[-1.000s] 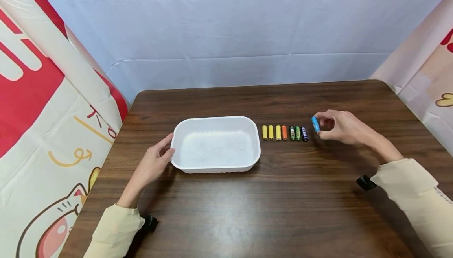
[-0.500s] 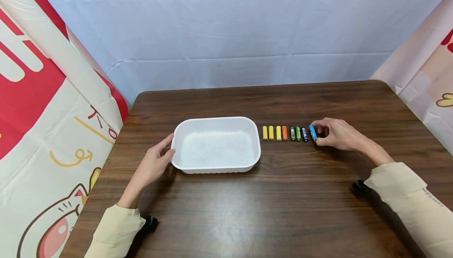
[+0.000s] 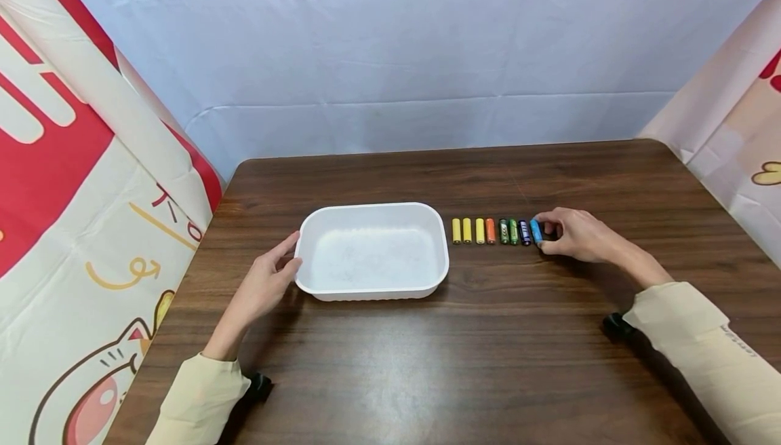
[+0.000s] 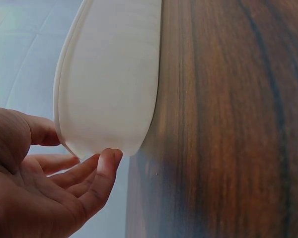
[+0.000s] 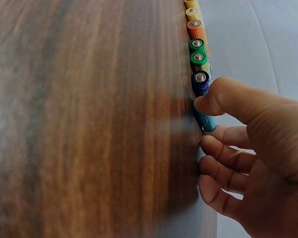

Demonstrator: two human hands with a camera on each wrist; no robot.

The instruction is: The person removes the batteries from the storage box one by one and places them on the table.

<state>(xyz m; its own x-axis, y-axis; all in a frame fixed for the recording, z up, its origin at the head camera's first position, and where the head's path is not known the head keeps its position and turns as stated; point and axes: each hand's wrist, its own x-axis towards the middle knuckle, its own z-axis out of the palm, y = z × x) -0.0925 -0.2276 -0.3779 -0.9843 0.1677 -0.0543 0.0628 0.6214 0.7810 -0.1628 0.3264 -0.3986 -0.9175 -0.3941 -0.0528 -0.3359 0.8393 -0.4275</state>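
Observation:
At the right end of a row on the table, my right hand (image 3: 579, 233) pinches a light blue battery (image 3: 535, 230) between thumb and fingers. That battery lies beside a dark blue battery (image 3: 525, 232), close to it. In the right wrist view, the thumb covers one end of the light blue battery (image 5: 206, 122). My left hand (image 3: 264, 283) touches the left end of a white plastic tray (image 3: 372, 292), its fingers loosely extended against the rim and outer wall. The left wrist view shows these fingertips (image 4: 109, 156) against the tray's end.
Left of the dark blue battery lie two green batteries (image 3: 513, 231), an orange battery (image 3: 491, 231) and several yellow batteries (image 3: 480, 230), all parallel. The row starts just right of the tray. Brown wood-grain table (image 3: 390, 363) lies beneath, with a white cloth (image 3: 390, 58) hanging behind.
My right hand has brought the light blue battery left and down, from above the table to the row's right end beside the dark blue one. The left hand and tray have not moved.

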